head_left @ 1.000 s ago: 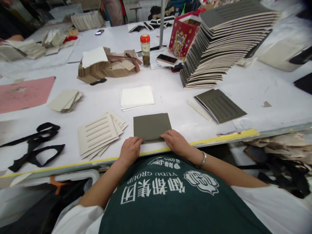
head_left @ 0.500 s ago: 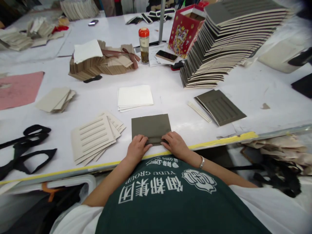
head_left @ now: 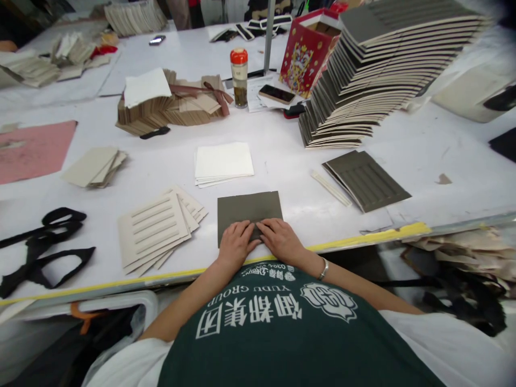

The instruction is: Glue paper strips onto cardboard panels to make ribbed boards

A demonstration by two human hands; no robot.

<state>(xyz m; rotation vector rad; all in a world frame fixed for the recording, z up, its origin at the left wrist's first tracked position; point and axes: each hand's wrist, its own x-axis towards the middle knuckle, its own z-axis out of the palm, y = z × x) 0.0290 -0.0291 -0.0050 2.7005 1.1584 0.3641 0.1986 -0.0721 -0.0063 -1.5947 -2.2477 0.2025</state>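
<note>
A dark grey-green rectangular sheet (head_left: 248, 207) lies near the table's front edge, in front of me. My left hand (head_left: 237, 242) rests on its near part, fingers stretched out and pressed down on the surface. Beside it, my right hand (head_left: 280, 236) lies the same way, its fingertips almost meeting the left ones near the sheet's middle. The sheet's near edge is largely hidden under both hands. To the left is a fanned pile of beige boards with raised strips (head_left: 155, 228). White sheets (head_left: 224, 160) are stacked just beyond the dark one.
Right of the hands lie dark ribbed panels (head_left: 368, 180) and thin pale strips (head_left: 331, 188). Behind them leans a tall stack of dark-faced boards (head_left: 374, 80). A bottle with a red lid (head_left: 239, 78), a phone (head_left: 277, 94) and black straps (head_left: 48, 242) are also on the table.
Both hands have moved inward, from the ends of the sheet's near edge to near its middle. The fingers, curled at the edge before, now lie on top of the sheet.
</note>
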